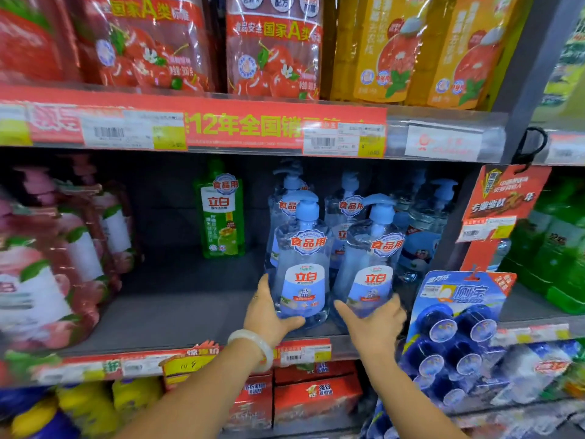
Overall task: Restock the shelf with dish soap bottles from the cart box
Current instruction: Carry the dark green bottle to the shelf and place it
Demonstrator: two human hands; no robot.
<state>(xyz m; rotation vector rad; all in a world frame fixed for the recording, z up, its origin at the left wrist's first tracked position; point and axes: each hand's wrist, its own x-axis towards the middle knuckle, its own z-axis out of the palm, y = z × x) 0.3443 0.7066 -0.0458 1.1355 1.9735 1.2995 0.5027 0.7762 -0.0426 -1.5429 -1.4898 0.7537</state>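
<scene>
Two clear dish soap bottles with blue pump tops stand side by side at the front of the grey middle shelf (pixel 177 315). My left hand (pixel 269 315) grips the base of the left bottle (pixel 302 258), thumb across its front. My right hand (pixel 373 324) grips the base of the right bottle (pixel 372 264). Behind them stand more of the same blue-pump bottles (pixel 348 204). A lone green dish soap bottle (pixel 221 213) stands further back to the left. The cart box is out of view.
Pink-red pump bottles (pixel 57 264) crowd the shelf's left side, with bare shelf between them and the clear bottles. Hanging blue toilet-cleaner packs (pixel 456 337) block the right. Red and orange refill pouches (pixel 272 45) fill the shelf above. Green bottles (pixel 557 248) stand far right.
</scene>
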